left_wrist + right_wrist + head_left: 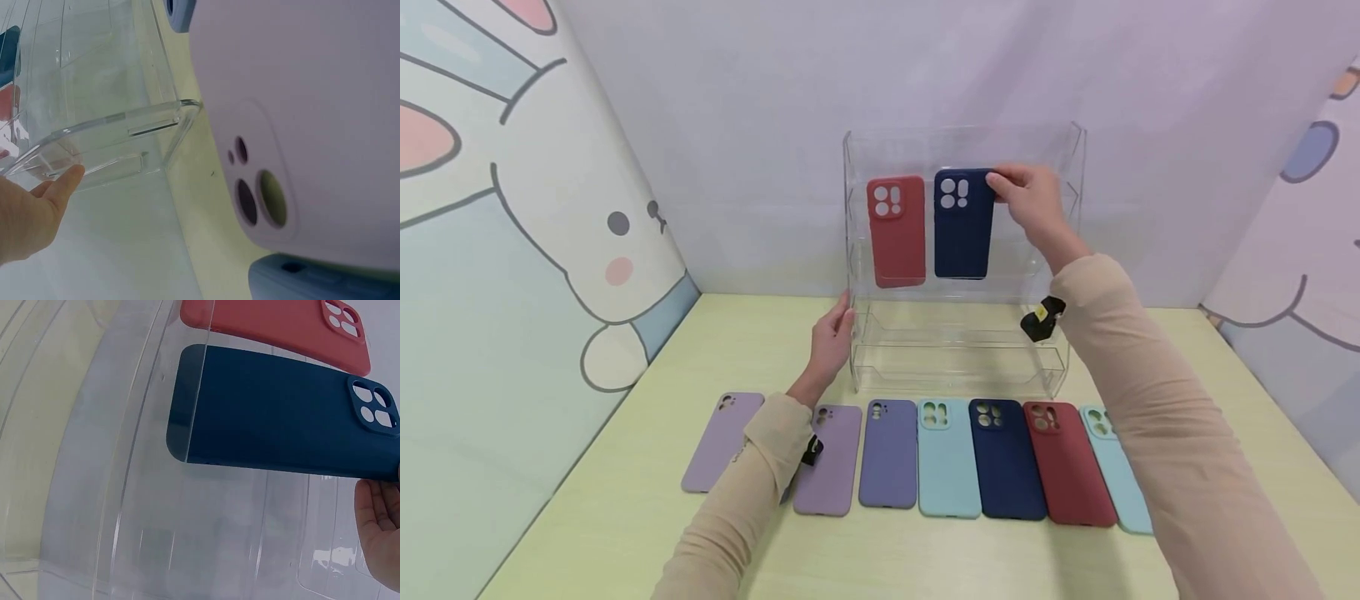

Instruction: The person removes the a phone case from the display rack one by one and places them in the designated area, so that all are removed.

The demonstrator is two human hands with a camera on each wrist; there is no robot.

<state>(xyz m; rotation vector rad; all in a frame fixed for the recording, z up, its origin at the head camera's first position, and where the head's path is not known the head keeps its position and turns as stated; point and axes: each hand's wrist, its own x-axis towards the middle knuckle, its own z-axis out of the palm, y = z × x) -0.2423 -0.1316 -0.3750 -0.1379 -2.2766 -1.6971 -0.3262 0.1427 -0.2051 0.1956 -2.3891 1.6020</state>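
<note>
My right hand (1032,198) pinches the upper right corner of a navy blue phone case (964,237), which has four camera cutouts. The case stands upright in the upper part of a clear acrylic display rack (962,360), its lower end behind a transparent front lip (199,394). Directly left of it, a red phone case (898,250) leans in the same tier. My left hand (831,342) grips the rack's left side panel at its front edge, low down; the thumb shows against the plastic in the left wrist view, with part of the fingers hidden.
Before the rack lies a row of phone cases: lilac (718,450) and another lilac one (829,467), purple (889,458), light blue (950,467), navy (1009,467), red (1075,471), and light blue (1123,475), partly under my right sleeve. A white wall (760,125) stands behind.
</note>
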